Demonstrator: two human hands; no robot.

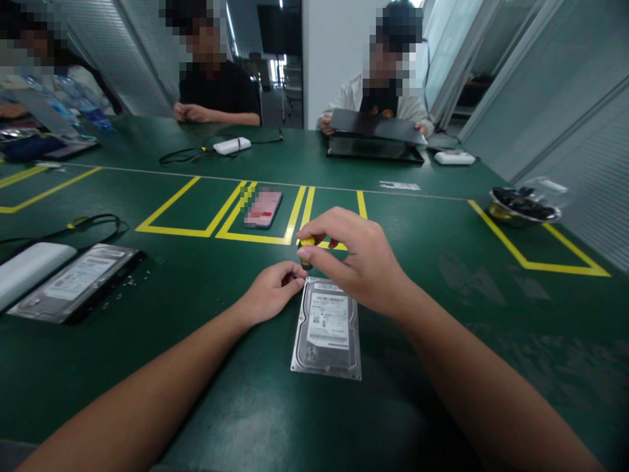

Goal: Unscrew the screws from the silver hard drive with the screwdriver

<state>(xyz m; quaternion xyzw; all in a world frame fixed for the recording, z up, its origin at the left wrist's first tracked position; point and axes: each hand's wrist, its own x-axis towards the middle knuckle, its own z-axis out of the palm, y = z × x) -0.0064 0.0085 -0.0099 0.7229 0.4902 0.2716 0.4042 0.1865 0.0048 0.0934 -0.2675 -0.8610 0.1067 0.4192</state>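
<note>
A silver hard drive [327,329] with a white label lies flat on the green table [442,314] right in front of me. My right hand [356,259] hovers over its far end, fingers pinched on a small screwdriver with a yellow handle [306,243] that points down at the drive's far left corner. My left hand [272,290] rests on the table at that same corner, fingertips curled together against the drive's edge; whether it pinches something small I cannot tell.
A second hard drive [73,282] and a white box [27,270] lie at the left. A phone [264,208] sits inside yellow floor-tape boxes. A metal bowl [523,206] stands at the right. Three people sit at the far edge, one holding a laptop [373,134].
</note>
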